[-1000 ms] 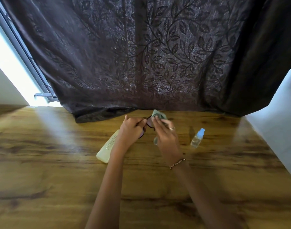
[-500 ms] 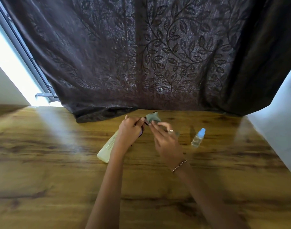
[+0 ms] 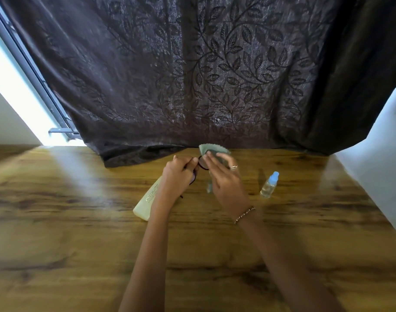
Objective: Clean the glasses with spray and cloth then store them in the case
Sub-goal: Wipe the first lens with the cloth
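My left hand point(image 3: 177, 174) grips the dark-framed glasses point(image 3: 201, 164) above the wooden table point(image 3: 80, 221); most of the frame is hidden behind my fingers. My right hand point(image 3: 226, 181) holds a pale green cleaning cloth point(image 3: 211, 149) against the right lens, with a corner of the cloth hanging below the palm. A cream glasses case point(image 3: 147, 201) lies on the table under my left wrist, its far end covered by the hand. A small clear spray bottle point(image 3: 269, 185) with a light blue cap stands to the right of my right hand.
A dark leaf-patterned curtain point(image 3: 215, 75) hangs just behind the table's far edge, its hem resting on the wood. A bright window and its frame point(image 3: 35, 70) are at the left, a white wall point(image 3: 377, 158) at the right.
My right hand has shifted the cloth on the lens; its upper edge now fans out above my fingers. The left hand keeps its grip on the glasses in nearly the same place.
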`<state>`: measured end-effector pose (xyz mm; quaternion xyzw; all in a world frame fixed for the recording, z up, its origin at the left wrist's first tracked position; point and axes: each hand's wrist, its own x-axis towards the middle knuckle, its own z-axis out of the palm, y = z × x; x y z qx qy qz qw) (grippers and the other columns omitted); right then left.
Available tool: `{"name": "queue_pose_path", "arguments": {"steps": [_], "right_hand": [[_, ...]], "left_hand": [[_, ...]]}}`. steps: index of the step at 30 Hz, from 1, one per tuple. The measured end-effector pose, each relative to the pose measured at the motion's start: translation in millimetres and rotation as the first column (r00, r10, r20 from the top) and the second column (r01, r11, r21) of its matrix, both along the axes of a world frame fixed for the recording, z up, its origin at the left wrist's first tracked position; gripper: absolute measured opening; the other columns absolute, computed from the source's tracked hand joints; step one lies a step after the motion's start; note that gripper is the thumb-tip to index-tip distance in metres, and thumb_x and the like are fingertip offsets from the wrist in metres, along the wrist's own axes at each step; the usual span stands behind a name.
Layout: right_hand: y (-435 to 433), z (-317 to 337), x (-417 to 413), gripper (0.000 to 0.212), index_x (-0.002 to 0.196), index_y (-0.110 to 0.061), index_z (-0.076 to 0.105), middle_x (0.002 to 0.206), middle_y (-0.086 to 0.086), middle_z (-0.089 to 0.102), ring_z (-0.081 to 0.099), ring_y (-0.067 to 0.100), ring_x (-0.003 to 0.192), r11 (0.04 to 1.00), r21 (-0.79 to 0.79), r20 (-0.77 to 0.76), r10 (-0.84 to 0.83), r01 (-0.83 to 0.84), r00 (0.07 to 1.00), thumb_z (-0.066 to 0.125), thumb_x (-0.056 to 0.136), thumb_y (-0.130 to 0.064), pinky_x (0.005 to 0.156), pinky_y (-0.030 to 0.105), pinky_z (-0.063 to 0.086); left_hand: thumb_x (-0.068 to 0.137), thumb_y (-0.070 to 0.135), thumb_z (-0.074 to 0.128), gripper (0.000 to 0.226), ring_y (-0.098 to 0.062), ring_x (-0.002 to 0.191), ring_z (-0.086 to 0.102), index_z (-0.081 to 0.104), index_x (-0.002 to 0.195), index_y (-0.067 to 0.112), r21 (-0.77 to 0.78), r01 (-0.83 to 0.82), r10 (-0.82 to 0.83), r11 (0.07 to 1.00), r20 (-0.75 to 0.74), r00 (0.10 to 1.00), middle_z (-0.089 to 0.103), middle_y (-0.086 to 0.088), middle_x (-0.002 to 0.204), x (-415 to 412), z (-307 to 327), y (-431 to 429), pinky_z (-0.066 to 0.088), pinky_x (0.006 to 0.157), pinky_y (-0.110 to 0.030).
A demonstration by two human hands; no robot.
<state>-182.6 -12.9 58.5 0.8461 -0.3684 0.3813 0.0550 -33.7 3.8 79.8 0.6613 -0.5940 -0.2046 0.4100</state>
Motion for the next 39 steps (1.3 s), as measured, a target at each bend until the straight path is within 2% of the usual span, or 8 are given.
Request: {"name": "queue_pose_path", "arguments": {"steps": [7,11,14,20,26,29,34,39], "right_hand": [[9.2,-4.8,4.2,0.047,0.122,0.004,0.060,0.126,0.012,0.062,0.050,0.028,0.116,0.997,0.042,0.016,0.057,-0.058,0.998,0.045,0.079,0.013,0.100,0.034,0.046],[-2.8,2.4,-1.2,0.051,0.125,0.004,0.058,0.127,0.013,0.061,0.054,0.034,0.118,0.997,0.069,-0.002,-0.044,0.044,0.999,0.060,0.076,0.017,0.103,0.032,0.042],[4.7,-2.5,-5.7,0.042,0.124,0.003,0.059,0.126,0.012,0.063,0.055,0.030,0.117,0.999,0.035,-0.023,-0.034,0.034,0.999,0.052,0.083,0.009,0.100,0.030,0.046],[-0.1,2.4,-3.6,0.058,0.133,0.005,0.049,0.133,0.014,0.057,0.040,0.028,0.129,0.992,0.117,0.018,0.044,-0.045,0.999,0.051,0.076,0.018,0.107,0.038,0.040],[13.7,-2.1,-2.2,0.055,0.130,0.003,0.052,0.123,0.017,0.062,0.050,0.027,0.123,0.996,0.069,0.022,0.049,-0.051,0.999,0.048,0.077,0.017,0.099,0.038,0.048],[8.2,6.7,4.0,0.059,0.129,0.004,0.052,0.114,0.027,0.060,0.062,0.027,0.108,0.994,0.097,0.069,0.043,-0.050,0.997,0.058,0.073,0.018,0.091,0.041,0.053],[4.6,10.4,0.9,0.046,0.126,0.008,0.053,0.106,0.032,0.061,0.065,0.027,0.102,0.996,0.069,0.119,-0.061,0.053,0.991,0.040,0.082,0.009,0.086,0.042,0.056],[5.8,11.1,4.3,0.051,0.132,0.006,0.049,0.109,0.028,0.062,0.054,0.023,0.120,0.998,0.023,0.057,0.058,-0.059,0.997,0.043,0.081,0.007,0.102,0.037,0.046]], "left_hand": [[0.097,0.020,0.048,0.036,-0.013,0.058,0.053,0.051,0.061,0.021,0.016,-0.001,0.002,1.000,-0.015,1.000,0.058,0.001,0.058,-3.5,0.5,2.3,0.036,0.056,-0.024],[0.097,0.026,0.048,0.036,-0.015,0.059,0.055,0.056,0.062,0.018,0.001,-0.044,0.044,0.999,-0.029,0.999,0.061,-0.001,0.059,-0.4,0.8,3.3,0.039,0.059,-0.026],[0.097,0.026,0.048,0.037,-0.018,0.061,0.055,0.055,0.061,0.020,0.014,-0.049,0.050,0.999,-0.034,0.998,0.061,-0.001,0.060,0.0,0.3,1.3,0.039,0.059,-0.028],[0.097,0.026,0.048,0.038,-0.017,0.057,0.054,0.052,0.059,0.023,0.015,-0.020,0.021,1.000,-0.007,1.000,0.058,0.002,0.057,-5.2,3.1,-1.4,0.039,0.058,-0.029],[0.097,0.023,0.049,0.033,-0.032,0.068,0.058,0.060,0.071,0.005,-0.008,-0.032,0.032,0.999,-0.004,0.999,0.064,-0.014,0.067,4.0,3.6,-6.6,0.044,0.065,-0.038],[0.096,0.021,0.050,0.030,-0.027,0.066,0.059,0.061,0.071,0.008,-0.003,0.022,-0.022,1.000,0.007,1.000,0.063,-0.007,0.064,1.4,5.7,-7.9,0.045,0.065,-0.035],[0.097,0.023,0.050,0.033,-0.015,0.059,0.054,0.054,0.064,0.023,-0.041,-0.005,0.005,0.999,0.015,1.000,0.059,0.000,0.059,8.9,11.9,-10.0,0.039,0.060,-0.027],[0.097,0.019,0.049,0.030,-0.019,0.060,0.054,0.059,0.070,0.014,-0.021,0.058,-0.058,0.998,0.010,0.998,0.060,-0.005,0.062,4.7,14.4,-11.3,0.041,0.059,-0.030]]}}
